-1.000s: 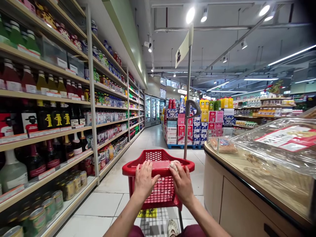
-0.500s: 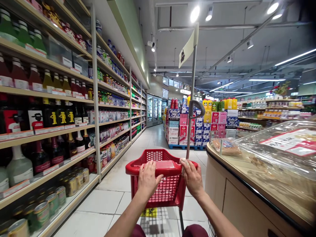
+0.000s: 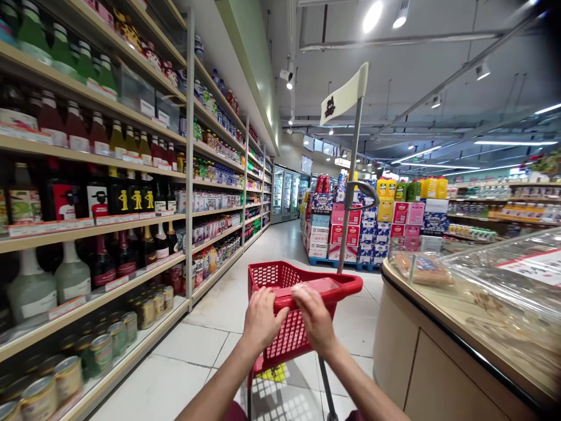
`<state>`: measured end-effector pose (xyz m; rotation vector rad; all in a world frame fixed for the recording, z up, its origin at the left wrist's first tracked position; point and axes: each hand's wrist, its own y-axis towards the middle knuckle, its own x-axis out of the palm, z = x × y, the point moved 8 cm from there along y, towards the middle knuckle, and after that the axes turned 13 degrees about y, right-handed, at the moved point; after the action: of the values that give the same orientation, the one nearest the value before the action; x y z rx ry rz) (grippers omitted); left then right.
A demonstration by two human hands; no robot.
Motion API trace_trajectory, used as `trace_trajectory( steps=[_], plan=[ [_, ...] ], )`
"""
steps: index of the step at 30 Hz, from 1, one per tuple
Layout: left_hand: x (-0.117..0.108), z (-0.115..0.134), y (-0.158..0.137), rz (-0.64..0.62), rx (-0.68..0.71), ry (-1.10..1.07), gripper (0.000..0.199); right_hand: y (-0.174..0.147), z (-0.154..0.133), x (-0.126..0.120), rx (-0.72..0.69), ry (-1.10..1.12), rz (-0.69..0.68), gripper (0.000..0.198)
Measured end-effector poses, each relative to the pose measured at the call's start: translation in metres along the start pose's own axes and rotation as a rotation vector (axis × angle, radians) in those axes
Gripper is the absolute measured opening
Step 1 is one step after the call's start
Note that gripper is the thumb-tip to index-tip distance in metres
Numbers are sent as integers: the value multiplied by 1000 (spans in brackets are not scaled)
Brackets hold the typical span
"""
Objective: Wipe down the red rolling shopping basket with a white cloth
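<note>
A small red plastic shopping cart (image 3: 302, 345) with a mesh basket stands before me, turned slightly. My left hand (image 3: 264, 318) curls its fingers over the left part of the cart's handle. Around the middle of the handle lies my right hand (image 3: 314, 316), its fingers bent over the bar and a little blurred. A grey pole (image 3: 352, 175) rises from the cart's right side and bears a hooked grey handle (image 3: 363, 196) and a cream flag (image 3: 344, 96) at the top. The fingertips of both hands are partly hidden.
Tall shelves (image 3: 191, 175) of bottles and cans line the left side. A wooden display counter (image 3: 407, 345) with packed food stands close on the right. Stacked drink boxes (image 3: 346, 234) sit on a blue pallet ahead. A tiled aisle (image 3: 280, 240) runs toward glass-door fridges (image 3: 284, 193).
My right hand has moved left along the handle, from near the pole to the middle. The cart has turned in my view. The shelves and counter have shifted right in view.
</note>
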<state>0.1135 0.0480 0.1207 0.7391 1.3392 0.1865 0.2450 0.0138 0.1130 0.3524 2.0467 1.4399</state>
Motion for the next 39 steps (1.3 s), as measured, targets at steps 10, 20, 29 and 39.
trace_trajectory(
  steps=[10,20,29,39],
  plan=[
    [22,26,-12,-90,107,-335,47,-2,54,-51,209,-95,77,28],
    [65,57,-16,-80,100,-184,46,-25,61,-82,321,-133,11,28],
    [108,15,-12,-139,17,-32,39,-30,81,-107,336,-455,11,30],
    [122,46,0,-238,139,38,46,-31,77,-86,186,-678,13,34]
  ],
)
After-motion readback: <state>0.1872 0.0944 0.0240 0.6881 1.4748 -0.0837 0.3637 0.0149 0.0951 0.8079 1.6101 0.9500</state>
